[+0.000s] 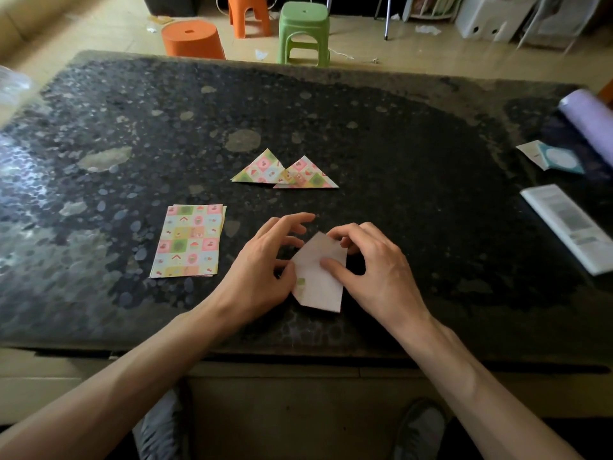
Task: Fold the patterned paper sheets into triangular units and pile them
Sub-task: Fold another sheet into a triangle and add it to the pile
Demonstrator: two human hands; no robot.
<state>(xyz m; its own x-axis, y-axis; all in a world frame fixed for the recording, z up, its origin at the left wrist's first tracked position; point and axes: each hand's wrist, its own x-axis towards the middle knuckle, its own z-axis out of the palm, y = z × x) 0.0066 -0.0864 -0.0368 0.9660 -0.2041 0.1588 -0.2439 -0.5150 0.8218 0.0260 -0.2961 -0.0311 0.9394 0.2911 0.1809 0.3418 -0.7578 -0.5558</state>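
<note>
We have the half-folded sheet point(318, 277) lying plain side up on the dark speckled table point(398, 144), directly between our hands, its far end already brought to a point and a sliver of the pattern showing at its near left edge. Our left hand point(262, 270) is loose, the thumb resting on the sheet's left edge and the fingers spread and lifted off the table. Our right hand point(374, 270) holds the sheet, the thumb pressed flat on its middle and the fingers curled over its far right corner. Just left of the left hand lies the stack of patterned sheets point(189, 240), pattern up and slightly fanned. Beyond both hands two finished triangles sit side by side: the left triangle point(260, 169), and the right triangle point(306, 175) overlapping its near right corner. Well to the right of the right hand lie a folded leaflet point(570, 227), a teal packet point(560, 159) and a lilac roll point(590, 117). On the floor past the table stand an orange stool point(192, 39) and a green stool point(303, 31), and further right a white box point(491, 18) with round holes in its front; we cannot see what it holds.
</note>
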